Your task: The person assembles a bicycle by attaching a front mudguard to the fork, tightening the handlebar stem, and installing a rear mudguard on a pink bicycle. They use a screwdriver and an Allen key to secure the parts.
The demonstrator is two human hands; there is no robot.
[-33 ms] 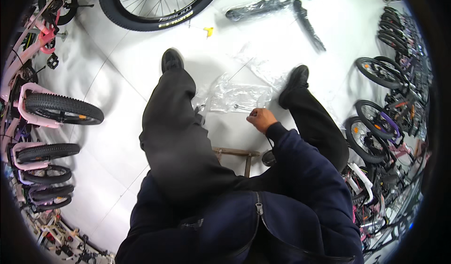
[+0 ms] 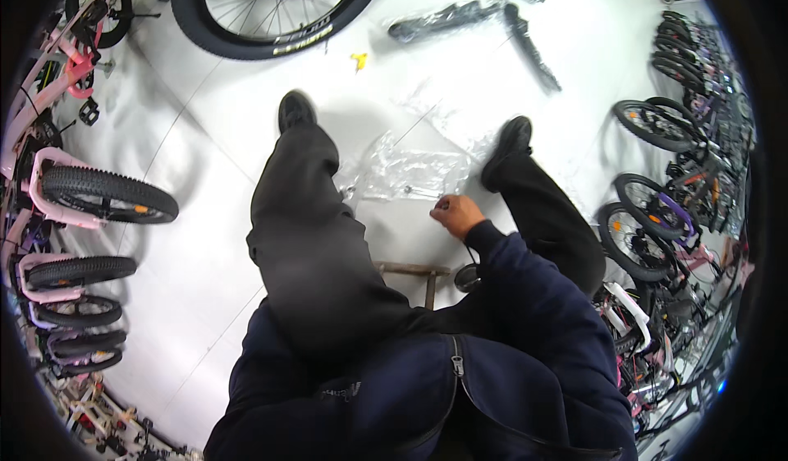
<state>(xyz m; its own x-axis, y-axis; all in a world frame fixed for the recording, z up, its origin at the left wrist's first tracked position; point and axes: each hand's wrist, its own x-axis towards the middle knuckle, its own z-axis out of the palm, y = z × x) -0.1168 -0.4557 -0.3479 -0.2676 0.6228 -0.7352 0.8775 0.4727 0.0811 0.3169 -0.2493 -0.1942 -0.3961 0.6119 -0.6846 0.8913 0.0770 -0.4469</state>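
Observation:
My right hand point(image 2: 457, 215) hangs between my knees, its fingers curled together. Whatever they may hold is too small or hidden to make out. Just beyond it on the floor lies a clear plastic bag point(image 2: 410, 165), crumpled, with a small metal part point(image 2: 420, 191) showing at its near edge. Another small shiny piece point(image 2: 348, 191) rests close to my left leg. My left hand is not visible; the sleeve on that side runs down behind my thigh.
A wooden stool point(image 2: 410, 270) stands under me. Ahead are a large bicycle wheel point(image 2: 275, 50), a yellow piece point(image 2: 359, 62) and plastic-wrapped black parts point(image 2: 443, 22). Pink-framed bikes point(image 2: 61, 186) line the left side. More bikes point(image 2: 657, 206) crowd the right.
The whole view has shifted slightly. A greyish thing beside my left knee shows less now. My right hand keeps nearly the same place and its curled shape.

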